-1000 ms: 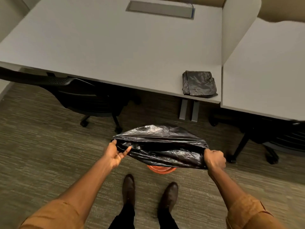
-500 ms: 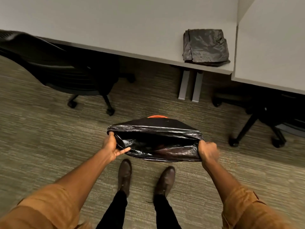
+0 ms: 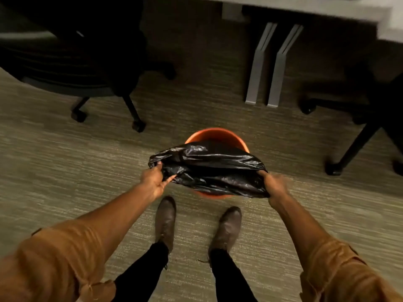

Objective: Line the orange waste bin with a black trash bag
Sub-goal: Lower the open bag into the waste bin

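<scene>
Fingers (image 3: 157, 171) of two hands grip one black bag (image 3: 209, 168) — over one orange bin (image 3: 214, 134).

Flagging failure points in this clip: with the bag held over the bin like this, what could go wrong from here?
1. The black trash bag looks bunched and barely open between the left hand and right hand, so it may land on the rim rather than drop inside.
2. It covers only the near part of the orange waste bin; the far rim is bare, so the hem could slip in when stretched across.
</scene>
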The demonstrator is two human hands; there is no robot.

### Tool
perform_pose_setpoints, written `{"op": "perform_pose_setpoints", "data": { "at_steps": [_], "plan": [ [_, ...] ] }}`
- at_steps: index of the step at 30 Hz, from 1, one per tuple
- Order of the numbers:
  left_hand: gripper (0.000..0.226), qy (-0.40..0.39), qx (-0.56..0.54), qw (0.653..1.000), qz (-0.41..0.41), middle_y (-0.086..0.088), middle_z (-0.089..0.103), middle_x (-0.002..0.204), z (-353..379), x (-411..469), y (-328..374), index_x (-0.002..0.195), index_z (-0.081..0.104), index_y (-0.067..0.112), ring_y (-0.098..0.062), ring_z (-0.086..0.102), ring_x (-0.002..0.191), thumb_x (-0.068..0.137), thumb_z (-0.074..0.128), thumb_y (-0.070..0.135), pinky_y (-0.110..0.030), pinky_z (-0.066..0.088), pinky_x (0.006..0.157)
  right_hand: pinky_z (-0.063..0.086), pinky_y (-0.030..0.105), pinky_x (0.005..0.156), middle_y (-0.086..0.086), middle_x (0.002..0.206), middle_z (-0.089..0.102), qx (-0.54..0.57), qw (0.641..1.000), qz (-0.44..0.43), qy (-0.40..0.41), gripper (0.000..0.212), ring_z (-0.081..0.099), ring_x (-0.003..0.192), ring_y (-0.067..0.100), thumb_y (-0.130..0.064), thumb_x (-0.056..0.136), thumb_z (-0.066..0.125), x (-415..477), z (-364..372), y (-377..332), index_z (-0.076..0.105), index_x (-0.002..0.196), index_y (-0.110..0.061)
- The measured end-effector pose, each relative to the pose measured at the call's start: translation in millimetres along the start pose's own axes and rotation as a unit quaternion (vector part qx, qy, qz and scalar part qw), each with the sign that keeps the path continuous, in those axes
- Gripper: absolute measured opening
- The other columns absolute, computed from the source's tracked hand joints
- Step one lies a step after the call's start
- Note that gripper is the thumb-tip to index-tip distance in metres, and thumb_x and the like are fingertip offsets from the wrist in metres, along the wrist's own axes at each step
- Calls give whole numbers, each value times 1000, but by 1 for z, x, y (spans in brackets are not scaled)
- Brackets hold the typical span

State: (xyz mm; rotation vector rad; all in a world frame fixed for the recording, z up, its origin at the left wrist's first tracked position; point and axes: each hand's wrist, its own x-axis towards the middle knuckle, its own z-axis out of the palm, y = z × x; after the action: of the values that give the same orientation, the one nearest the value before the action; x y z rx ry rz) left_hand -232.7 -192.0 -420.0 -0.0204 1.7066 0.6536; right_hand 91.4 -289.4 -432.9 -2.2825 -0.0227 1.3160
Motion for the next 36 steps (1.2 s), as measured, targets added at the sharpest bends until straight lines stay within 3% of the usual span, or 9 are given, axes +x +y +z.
{"op": "perform_pose_setpoints", "data": {
  "at_steps": [4, 8, 13, 17, 22, 26, 31, 33, 36],
  "plan": [
    [22, 8, 21, 999, -26, -18, 74, 113, 1, 40, -11, 96, 68, 8, -29, 76, 85, 113, 55, 10, -37, 68, 50, 65, 39, 68, 17, 93, 79, 68, 997, 28, -35, 12, 76, 79, 32, -8, 86, 83, 38, 9, 34, 75, 91, -1],
    [23, 24, 23, 999, -35, -10, 67, 91, -7, 74, -17, 98, 66, 12, -16, 71, 44, 115, 51, 17, -20, 52, 33, 48, 23, 43, 12, 74, 65, 51, 997, 14, 61, 24, 62, 70, 25, -6, 89, 78, 57, 8, 67, 61, 72, -6],
    [27, 52, 8, 998, -34, -5, 61, 89, -21, 110, -26, 92, 58, 19, -14, 57, 69, 115, 51, 29, -16, 49, 32, 53, 41, 75, 14, 75, 73, -117, 986, -63, 98, 25, 71, 80, 39, -23, 87, 75, 68, 19, 102, 65, 68, -10],
    [37, 48, 92, 994, -27, -4, 65, 85, -26, 125, -43, 89, 60, 18, -15, 55, 65, 116, 45, 40, -16, 46, 31, 41, 38, 73, 20, 80, 68, -183, 974, -92, 96, 22, 63, 82, 40, -19, 93, 66, 73, 32, 119, 61, 72, -13],
    [41, 46, 187, 981, 1, -12, 71, 95, -33, 139, -66, 110, 65, 12, -22, 61, 68, 118, 35, 38, -20, 50, 32, 52, 48, 86, 32, 103, 75, -227, 964, -92, 104, 8, 69, 101, 50, -16, 95, 59, 83, 46, 143, 64, 93, -10],
    [37, -1, 187, 982, 13, -19, 72, 117, -26, 152, -78, 117, 66, 7, -34, 73, 94, 119, 38, 32, -31, 64, 43, 50, 48, 88, 33, 112, 73, -203, 967, -84, 130, 23, 67, 106, 50, -13, 98, 53, 101, 48, 151, 68, 114, -4],
    [36, -33, 143, 988, 52, -22, 74, 134, -3, 166, -81, 132, 66, -3, -36, 74, 116, 117, 49, 25, -45, 69, 78, 53, 49, 88, 30, 112, 73, -148, 975, -93, 139, 26, 68, 103, 47, -11, 102, 50, 126, 50, 145, 63, 124, -3],
    [36, -38, 137, 988, 66, -21, 74, 132, 8, 172, -73, 134, 65, -5, -32, 73, 111, 116, 51, 22, -34, 69, 65, 53, 49, 88, 25, 110, 72, -107, 980, -89, 140, 25, 66, 101, 42, -10, 103, 50, 136, 50, 135, 60, 124, -3],
    [25, -39, 148, 986, 73, -20, 76, 118, 23, 176, -57, 106, 70, 2, -28, 74, 89, 113, 56, 22, -29, 65, 51, 53, 48, 90, 19, 109, 69, -42, 990, -59, 121, 22, 63, 98, 33, -11, 101, 53, 149, 52, 115, 62, 119, -4]
  ]
}}
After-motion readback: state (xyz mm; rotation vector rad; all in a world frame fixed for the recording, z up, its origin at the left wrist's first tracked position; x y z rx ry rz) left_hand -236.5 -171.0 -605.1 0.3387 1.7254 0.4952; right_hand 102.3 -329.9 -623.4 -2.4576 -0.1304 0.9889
